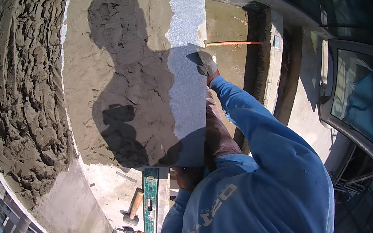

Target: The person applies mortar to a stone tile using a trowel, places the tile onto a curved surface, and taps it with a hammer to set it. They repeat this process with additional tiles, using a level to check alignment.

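Observation:
A large grey stone slab [184,15] stretches up in front of me, its face mostly covered with wet mortar [79,74]. A bare speckled strip runs down its right side. My right hand [207,64], in what looks like a grey, mortar-smeared glove, is closed on the slab's right edge. A dark pointed shape beside those fingers could be a shadow or a tool; I cannot tell. Down at the slab's lower edge, my left hand [190,177] is closed against it in shade, with its fingers partly hidden.
Rough ridged mortar [24,92] lies on the ledge at left. Below the slab are a green spirit level [151,208], a hammer with a wooden handle [136,205] and a small black-and-yellow item [134,231]. An orange rod or hose [236,42] and an open window [360,85] are at right.

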The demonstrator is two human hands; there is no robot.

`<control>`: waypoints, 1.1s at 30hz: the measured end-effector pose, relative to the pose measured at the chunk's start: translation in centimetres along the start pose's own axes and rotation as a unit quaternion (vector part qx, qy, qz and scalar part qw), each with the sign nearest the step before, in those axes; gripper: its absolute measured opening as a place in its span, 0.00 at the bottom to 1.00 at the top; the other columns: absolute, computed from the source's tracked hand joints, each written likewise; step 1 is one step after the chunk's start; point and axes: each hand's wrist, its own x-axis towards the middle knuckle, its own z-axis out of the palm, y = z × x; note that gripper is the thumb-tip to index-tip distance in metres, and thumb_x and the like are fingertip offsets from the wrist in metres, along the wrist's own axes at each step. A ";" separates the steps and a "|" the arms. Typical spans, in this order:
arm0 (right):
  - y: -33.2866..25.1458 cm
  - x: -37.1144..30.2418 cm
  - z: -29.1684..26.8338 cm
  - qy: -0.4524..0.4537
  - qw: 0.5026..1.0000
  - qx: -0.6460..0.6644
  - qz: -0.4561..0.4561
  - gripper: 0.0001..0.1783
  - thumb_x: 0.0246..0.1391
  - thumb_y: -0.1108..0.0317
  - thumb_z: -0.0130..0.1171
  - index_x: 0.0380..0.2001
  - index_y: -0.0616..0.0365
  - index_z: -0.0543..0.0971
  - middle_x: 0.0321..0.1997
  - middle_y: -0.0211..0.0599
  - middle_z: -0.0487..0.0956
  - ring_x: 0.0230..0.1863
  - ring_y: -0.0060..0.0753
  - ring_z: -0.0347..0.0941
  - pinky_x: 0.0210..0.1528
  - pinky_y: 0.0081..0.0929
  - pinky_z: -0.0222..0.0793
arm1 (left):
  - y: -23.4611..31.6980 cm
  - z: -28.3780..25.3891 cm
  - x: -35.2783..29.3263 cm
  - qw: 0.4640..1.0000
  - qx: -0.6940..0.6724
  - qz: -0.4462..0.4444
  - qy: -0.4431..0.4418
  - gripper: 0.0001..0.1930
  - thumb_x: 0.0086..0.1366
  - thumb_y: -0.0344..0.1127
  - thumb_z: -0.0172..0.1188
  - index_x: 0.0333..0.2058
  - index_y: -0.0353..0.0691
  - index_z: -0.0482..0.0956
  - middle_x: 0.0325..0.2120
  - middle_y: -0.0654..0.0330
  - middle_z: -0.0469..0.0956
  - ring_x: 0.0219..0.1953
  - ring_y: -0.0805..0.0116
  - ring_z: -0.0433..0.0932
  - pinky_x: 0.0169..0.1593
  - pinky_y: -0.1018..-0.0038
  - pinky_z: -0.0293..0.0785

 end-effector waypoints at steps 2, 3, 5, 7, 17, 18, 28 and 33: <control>1.5 -3.3 -3.5 -0.060 0.974 -0.207 -0.072 0.19 0.51 0.65 0.63 0.47 0.59 0.79 0.44 0.48 0.83 0.47 0.45 0.80 0.51 0.34 0.75 | 0.4 0.4 0.3 0.979 -0.197 -0.048 0.006 0.32 0.62 0.55 0.62 0.58 0.40 0.73 0.55 0.49 0.76 0.54 0.52 0.77 0.55 0.60 0.74; 1.9 -6.0 -6.2 -0.128 0.977 -0.147 0.082 0.20 0.51 0.61 0.64 0.45 0.60 0.80 0.38 0.49 0.84 0.44 0.50 0.81 0.46 0.36 0.77 | 0.7 0.6 0.3 0.978 -0.199 -0.056 0.017 0.31 0.64 0.54 0.61 0.58 0.38 0.72 0.55 0.50 0.76 0.54 0.54 0.78 0.54 0.61 0.75; 1.7 -11.2 -10.6 -0.150 0.933 -0.282 0.164 0.18 0.48 0.57 0.68 0.32 0.62 0.80 0.30 0.53 0.82 0.35 0.54 0.80 0.36 0.43 0.74 | 1.8 1.0 0.1 0.973 -0.204 -0.099 0.040 0.30 0.69 0.53 0.56 0.58 0.34 0.71 0.55 0.51 0.77 0.53 0.56 0.78 0.54 0.64 0.76; 0.1 -14.4 -14.5 0.017 0.933 -0.305 0.190 0.18 0.46 0.56 0.68 0.30 0.61 0.81 0.29 0.53 0.82 0.35 0.57 0.80 0.37 0.45 0.75 | 2.8 1.6 -0.4 0.960 -0.245 -0.130 0.041 0.31 0.73 0.55 0.48 0.59 0.30 0.69 0.54 0.52 0.77 0.53 0.57 0.78 0.54 0.67 0.77; -33.5 9.4 -21.0 -0.112 0.891 -0.418 -0.138 0.20 0.54 0.59 0.62 0.40 0.66 0.75 0.31 0.61 0.80 0.38 0.66 0.77 0.38 0.49 0.73 | 1.9 4.6 0.3 0.932 -0.312 -0.047 0.176 0.44 0.71 0.70 0.32 0.55 0.30 0.73 0.47 0.47 0.80 0.48 0.55 0.80 0.52 0.64 0.78; -37.7 12.2 -18.2 -0.147 0.873 -0.417 -0.206 0.20 0.54 0.59 0.62 0.41 0.65 0.74 0.31 0.61 0.80 0.38 0.67 0.77 0.38 0.52 0.72 | 1.6 4.9 0.4 0.924 -0.330 -0.039 0.189 0.43 0.71 0.69 0.32 0.53 0.29 0.74 0.44 0.48 0.81 0.45 0.57 0.81 0.50 0.66 0.78; -61.5 21.8 15.5 -0.314 0.444 -0.615 -0.572 0.20 0.66 0.49 0.48 0.48 0.51 0.77 0.47 0.44 0.79 0.43 0.52 0.80 0.44 0.49 0.75 | 2.5 10.1 3.4 0.802 -0.439 0.005 0.405 0.35 0.75 0.60 0.37 0.49 0.28 0.78 0.41 0.50 0.82 0.42 0.61 0.81 0.49 0.66 0.76; -61.8 18.9 21.2 -0.389 0.462 -0.527 -0.598 0.18 0.61 0.56 0.55 0.51 0.49 0.77 0.45 0.44 0.81 0.42 0.52 0.80 0.43 0.48 0.76 | 2.4 11.5 4.6 0.784 -0.416 0.007 0.460 0.34 0.75 0.58 0.38 0.50 0.28 0.77 0.42 0.48 0.81 0.44 0.61 0.80 0.50 0.67 0.75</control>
